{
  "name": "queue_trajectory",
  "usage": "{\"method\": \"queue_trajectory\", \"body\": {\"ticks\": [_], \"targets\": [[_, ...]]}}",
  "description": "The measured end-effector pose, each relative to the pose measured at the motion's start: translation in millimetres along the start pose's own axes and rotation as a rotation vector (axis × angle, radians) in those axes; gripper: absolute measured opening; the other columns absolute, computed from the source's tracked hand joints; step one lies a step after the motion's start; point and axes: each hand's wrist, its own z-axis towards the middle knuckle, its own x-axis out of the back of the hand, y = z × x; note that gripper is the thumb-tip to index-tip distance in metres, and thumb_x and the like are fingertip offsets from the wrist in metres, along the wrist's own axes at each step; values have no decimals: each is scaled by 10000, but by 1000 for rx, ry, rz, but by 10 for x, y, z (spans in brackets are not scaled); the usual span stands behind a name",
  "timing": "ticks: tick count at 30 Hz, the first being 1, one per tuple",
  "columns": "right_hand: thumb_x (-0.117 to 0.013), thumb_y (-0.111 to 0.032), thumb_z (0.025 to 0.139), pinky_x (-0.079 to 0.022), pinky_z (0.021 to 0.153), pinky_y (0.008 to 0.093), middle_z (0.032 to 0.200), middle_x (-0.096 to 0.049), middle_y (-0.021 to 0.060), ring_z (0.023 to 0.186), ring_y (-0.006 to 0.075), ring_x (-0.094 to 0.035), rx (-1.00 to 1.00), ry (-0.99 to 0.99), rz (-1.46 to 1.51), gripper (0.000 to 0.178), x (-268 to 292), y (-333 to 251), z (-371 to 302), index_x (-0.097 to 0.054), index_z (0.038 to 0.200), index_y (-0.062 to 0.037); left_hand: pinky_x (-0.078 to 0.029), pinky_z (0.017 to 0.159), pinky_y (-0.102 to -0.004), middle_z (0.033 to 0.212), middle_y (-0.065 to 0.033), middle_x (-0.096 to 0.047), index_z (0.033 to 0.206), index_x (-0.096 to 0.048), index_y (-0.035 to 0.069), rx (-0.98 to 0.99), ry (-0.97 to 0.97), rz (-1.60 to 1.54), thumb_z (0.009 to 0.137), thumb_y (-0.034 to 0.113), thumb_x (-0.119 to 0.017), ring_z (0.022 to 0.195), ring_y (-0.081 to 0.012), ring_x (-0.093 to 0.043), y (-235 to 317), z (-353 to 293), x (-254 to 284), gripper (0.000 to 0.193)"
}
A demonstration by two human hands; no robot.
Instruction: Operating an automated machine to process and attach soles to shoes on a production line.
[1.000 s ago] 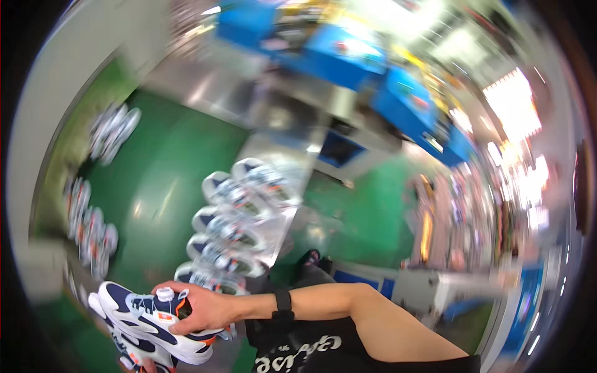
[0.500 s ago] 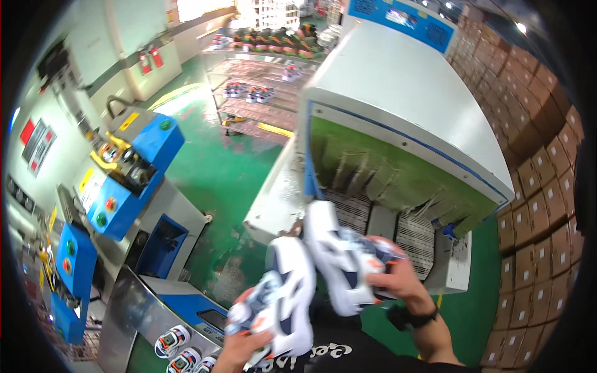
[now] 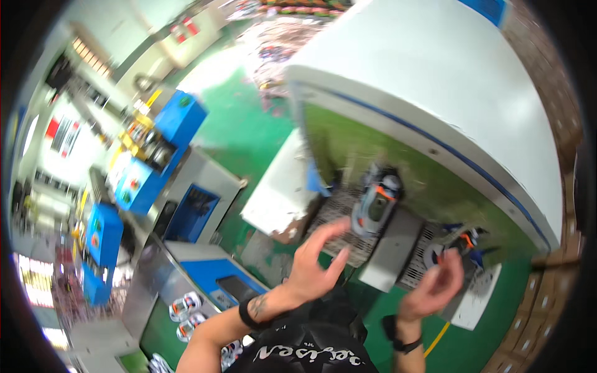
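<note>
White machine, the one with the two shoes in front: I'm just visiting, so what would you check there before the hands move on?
1. Left shoe upright on the left slatted track: ok, opening up.
2. Left hand open: ok, thumb and fingers apart.
3. Left hand off the shoe: cannot tell; fingertips look very near its heel.
4. Right shoe straight on the right slatted track: cannot tell; blurred, partly hidden.
5. Right hand off its shoe: cannot tell; blurred fingers overlap it in view.
</note>
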Motion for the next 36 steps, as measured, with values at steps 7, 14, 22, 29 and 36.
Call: {"method": "queue_trajectory", "body": {"ticks": [7, 14, 22, 29, 36], "targets": [[-535, 39, 773, -514, 777, 353, 864, -668, 138, 814, 250, -655, 157, -1327, 571, 139, -1219, -1103, -1003, -625, 876, 15, -448, 928, -342, 1134, -172, -595, 1193, -525, 13, 514, 306, 380, 845, 105, -620, 1052, -280, -591, -308, -2102, 1076, 372], [-694, -258, 755, -390, 1005, 410, 1351, -410, 243, 1243, 376, -426, 447, -2171, 207, 726, -2636, -1456, -3167, -364, 1327, 44, -280, 1095, -357, 1380, -207, -365, 1340, -286, -59, 512, 1972, -48, 846, -52, -556, 1311, -273, -358, -763, -3934, 1227, 563], [-711, -272, 701, -479, 860, 438, 1108, -572, 267, 1002, 407, -580, 798, -2250, -124, 680, -3009, -1901, -5520, -390, 1215, 38, -203, 1122, -368, 1452, -273, -213, 1398, -153, -43, 479, 2099, -229, 815, 29, -650, 1377, -316, -232, -1209, -3433, 2281, 770], [-712, -300, 728, -503, 703, 465, 873, -631, 231, 815, 415, -620, 955, -2240, 98, 531, -3138, -1595, -5398, -404, 1050, -11, -301, 1080, -389, 1324, -235, -360, 1351, -262, -60, 704, 2097, 173, 816, 50, -647, 1310, -319, -334, -1198, -3605, 2466, 668], [-732, -289, 715, -503, 740, 461, 921, -616, 233, 863, 413, -606, 842, -2233, 25, 556, -2799, -1457, -4987, -423, 1079, -4, -274, 1081, -401, 1368, -317, -337, 1368, -106, -167, 874, 2076, -206, 734, 189, -756, 1278, -350, -377, -1788, -4137, 2584, 975]]}}
